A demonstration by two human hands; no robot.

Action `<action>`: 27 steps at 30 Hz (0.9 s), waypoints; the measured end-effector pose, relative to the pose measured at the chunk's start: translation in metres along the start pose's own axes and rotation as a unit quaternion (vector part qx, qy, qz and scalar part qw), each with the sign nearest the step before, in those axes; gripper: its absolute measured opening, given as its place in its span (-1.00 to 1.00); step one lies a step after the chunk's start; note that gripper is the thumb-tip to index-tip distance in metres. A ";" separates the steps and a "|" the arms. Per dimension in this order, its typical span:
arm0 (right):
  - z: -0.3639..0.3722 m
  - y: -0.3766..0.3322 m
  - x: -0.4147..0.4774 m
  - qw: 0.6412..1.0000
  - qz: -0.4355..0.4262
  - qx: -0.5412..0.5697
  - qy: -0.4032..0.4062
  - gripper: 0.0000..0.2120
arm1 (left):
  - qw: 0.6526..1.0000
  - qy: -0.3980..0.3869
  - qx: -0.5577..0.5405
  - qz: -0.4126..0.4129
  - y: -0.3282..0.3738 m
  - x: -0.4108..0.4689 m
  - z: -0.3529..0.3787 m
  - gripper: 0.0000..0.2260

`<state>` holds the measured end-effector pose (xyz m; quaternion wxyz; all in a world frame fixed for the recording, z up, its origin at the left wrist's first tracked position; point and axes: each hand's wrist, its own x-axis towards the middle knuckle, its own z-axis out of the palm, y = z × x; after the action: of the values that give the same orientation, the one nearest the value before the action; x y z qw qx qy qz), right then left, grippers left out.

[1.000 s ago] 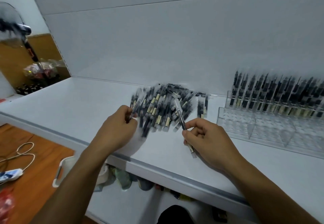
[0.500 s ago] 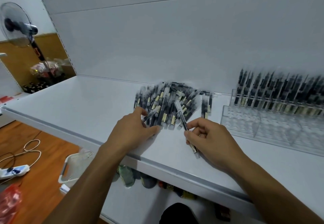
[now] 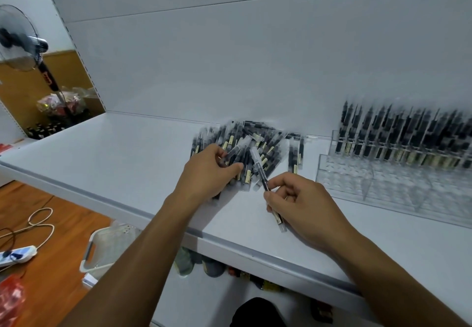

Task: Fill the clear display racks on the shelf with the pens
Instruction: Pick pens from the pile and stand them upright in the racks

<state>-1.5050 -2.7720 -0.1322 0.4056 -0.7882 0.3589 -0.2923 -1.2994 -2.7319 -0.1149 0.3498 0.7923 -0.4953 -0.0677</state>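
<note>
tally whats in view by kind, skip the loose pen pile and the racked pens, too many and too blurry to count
hands: 2 (left hand, right hand)
held pens: 2 (left hand's pen, right hand's pen)
clear display rack: 1
fan: 1
power strip: 1
white basket: 1
total: 8

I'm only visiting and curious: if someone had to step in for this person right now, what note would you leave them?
Left hand: pinching a loose pen at the pile on the shelf.
Right hand: holding a single pen, just off the pile.
Done: the back row of the clear rack stands full of pens.
Left: the rack's front tiers look empty, and most pens lie in the pile.
</note>
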 end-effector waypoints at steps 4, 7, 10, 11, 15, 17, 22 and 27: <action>0.000 0.000 0.001 1.000 0.003 0.004 0.002 -0.96 | 0.999 -0.005 0.050 0.010 0.007 0.010 0.006 -0.76; 0.000 0.001 0.001 1.000 0.003 0.006 0.005 -0.96 | 0.999 -0.011 0.042 0.004 0.007 0.015 0.008 -0.82; -0.001 0.000 0.001 1.000 0.000 0.012 0.013 -0.95 | 1.000 -0.008 0.004 0.002 0.005 0.018 0.006 -0.89; -0.001 -0.002 0.001 1.000 -0.004 0.013 0.016 -0.95 | 1.000 -0.003 -0.006 0.006 0.004 0.019 0.005 -0.90; -0.013 -0.010 -0.001 0.998 -0.032 0.050 0.035 -0.95 | 0.992 0.010 -0.122 0.020 0.015 0.023 0.004 -0.90; -0.032 -0.014 -0.002 0.996 -0.052 0.051 0.051 -0.95 | 0.979 0.008 -0.199 0.036 0.029 0.025 0.006 -0.93; -0.113 -0.008 -0.010 0.990 -0.087 0.002 0.107 -0.93 | 0.944 -0.079 -0.308 0.092 0.079 0.030 0.026 -0.97; -0.201 0.029 -0.017 0.972 -0.077 -0.044 0.216 -0.90 | 0.908 -0.158 -0.361 0.145 0.141 0.036 0.064 -0.98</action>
<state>-1.6752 -2.8566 -0.0592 0.2598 -0.7484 0.3891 -0.4702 -1.4142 -2.8299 -0.0665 0.5347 0.5106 -0.5951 -0.3150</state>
